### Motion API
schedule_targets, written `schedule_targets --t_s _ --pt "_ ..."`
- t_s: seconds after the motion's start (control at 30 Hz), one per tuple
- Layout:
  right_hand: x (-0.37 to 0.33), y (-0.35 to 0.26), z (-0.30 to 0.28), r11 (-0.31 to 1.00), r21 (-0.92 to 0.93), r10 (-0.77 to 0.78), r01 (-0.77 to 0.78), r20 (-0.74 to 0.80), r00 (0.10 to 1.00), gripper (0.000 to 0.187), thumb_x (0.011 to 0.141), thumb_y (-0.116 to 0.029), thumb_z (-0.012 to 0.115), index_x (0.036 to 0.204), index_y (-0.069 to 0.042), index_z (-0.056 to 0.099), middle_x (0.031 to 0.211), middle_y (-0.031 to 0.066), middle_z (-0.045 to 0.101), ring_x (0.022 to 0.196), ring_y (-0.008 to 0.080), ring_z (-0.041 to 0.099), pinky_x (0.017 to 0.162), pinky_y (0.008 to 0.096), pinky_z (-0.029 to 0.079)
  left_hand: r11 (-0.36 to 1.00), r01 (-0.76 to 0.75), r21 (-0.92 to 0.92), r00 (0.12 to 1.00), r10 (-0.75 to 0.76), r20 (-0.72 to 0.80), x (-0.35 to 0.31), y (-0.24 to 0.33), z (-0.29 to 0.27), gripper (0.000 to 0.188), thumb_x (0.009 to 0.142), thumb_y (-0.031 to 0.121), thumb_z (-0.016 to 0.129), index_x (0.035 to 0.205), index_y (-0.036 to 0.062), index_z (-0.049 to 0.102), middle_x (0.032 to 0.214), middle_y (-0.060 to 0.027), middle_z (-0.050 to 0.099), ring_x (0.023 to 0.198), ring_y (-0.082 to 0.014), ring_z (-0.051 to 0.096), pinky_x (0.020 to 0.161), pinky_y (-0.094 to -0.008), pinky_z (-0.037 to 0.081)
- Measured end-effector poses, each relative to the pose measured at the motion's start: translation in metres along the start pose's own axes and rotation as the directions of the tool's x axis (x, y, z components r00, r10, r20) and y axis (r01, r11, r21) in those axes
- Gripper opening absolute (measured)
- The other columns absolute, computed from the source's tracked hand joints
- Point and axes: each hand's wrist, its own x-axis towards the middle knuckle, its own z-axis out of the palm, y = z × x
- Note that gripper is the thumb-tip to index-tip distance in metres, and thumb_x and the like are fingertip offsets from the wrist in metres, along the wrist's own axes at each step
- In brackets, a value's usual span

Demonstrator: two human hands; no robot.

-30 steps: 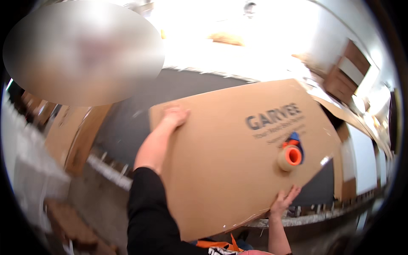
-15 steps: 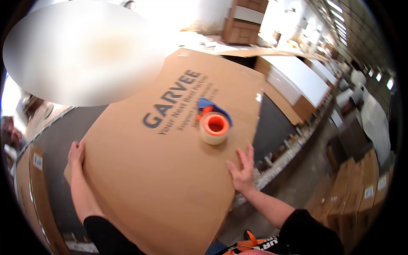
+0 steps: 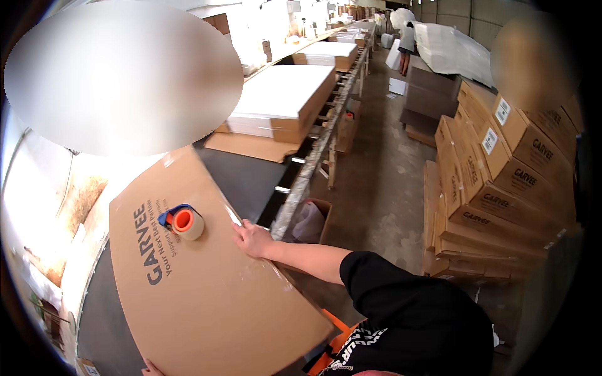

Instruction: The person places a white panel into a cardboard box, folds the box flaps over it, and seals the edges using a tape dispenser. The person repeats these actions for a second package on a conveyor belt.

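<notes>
A large flat cardboard carton (image 3: 219, 307) with dark print lies on the dark conveyor belt (image 3: 103, 319) at the lower left. On its top sits a tape dispenser (image 3: 186, 223) with a blue and orange frame and a pale roll of tape. My right hand (image 3: 252, 239) rests on the carton's right edge, its fingers stretched out along the taped seam. At the lower rim, my left hand (image 3: 151, 368) touches the carton's near left edge; only a small part of it shows, and most of its fingers are cut off.
Farther along the line lie open cartons with white panels (image 3: 282, 94). A metal conveyor rail (image 3: 307, 169) runs beside the aisle floor (image 3: 392, 188). Printed cartons (image 3: 501, 194) are stacked at the right. Below the rail stands an open box (image 3: 316, 219). A person (image 3: 406, 47) stands far down the aisle.
My view has swung to the right, so the carton and tape dispenser appear farther left. My right hand stays at the carton's edge, its fingers closer together. My left hand has mostly left the view.
</notes>
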Motion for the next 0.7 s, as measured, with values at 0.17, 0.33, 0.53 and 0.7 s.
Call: schedule_targets --t_s 0.17,0.33,0.53,0.7 --pt "-0.081 0.053 -0.082 0.792 -0.49 -0.343 0.365 0.137 0.929 0.07 0.089 -0.054 0.051 0.142 -0.009 0.044 0.15 0.0268 0.031 0.138 0.0452 0.03 0.107 0.0517 0.032 0.968 -0.005 -0.25 0.997 -0.015 -0.079 -0.145 -0.034 0.032 0.07 0.083 0.063 0.065 0.093 -0.0064 0.067 0.09 -0.023 0.069 0.085 -0.0365 0.065 0.075 -0.0475 0.053" --pt "-0.114 0.069 -0.155 0.726 -0.437 -0.248 0.531 0.553 0.795 0.125 0.058 -0.064 0.079 0.154 -0.009 0.02 0.158 0.0259 0.013 0.148 0.0423 -0.004 0.118 0.0578 -0.001 0.893 0.186 -0.41 0.975 -0.218 -0.033 -0.32 0.009 0.039 0.081 0.076 0.067 0.069 0.112 -0.0056 0.06 0.109 -0.0258 0.063 0.095 -0.0397 0.062 0.078 -0.0447 0.054" --pt "-0.111 0.048 -0.131 0.52 -0.471 -0.316 0.712 0.668 0.673 0.13 0.049 -0.04 0.092 0.153 -0.012 0.02 0.16 0.0234 0.012 0.148 0.0417 0.004 0.12 0.0546 0.004 0.787 -0.524 0.325 0.716 0.614 -0.333 -0.333 0.065 -0.002 0.087 0.077 0.065 0.069 0.126 -0.0047 0.054 0.118 -0.0251 0.059 0.102 -0.0369 0.058 0.09 -0.0486 0.049" --pt "-0.1 0.107 -0.062 0.224 -0.596 -0.955 0.771 0.022 0.295 0.045 0.078 -0.022 0.061 0.122 -0.011 0.059 0.127 0.0101 0.058 0.122 0.0359 0.053 0.105 0.0519 0.04 0.519 -0.824 0.226 0.565 0.779 0.271 -0.363 0.162 0.039 0.104 0.056 0.019 0.076 0.147 -0.0024 0.03 0.15 -0.0283 0.033 0.138 -0.0489 0.031 0.116 -0.0548 0.025"
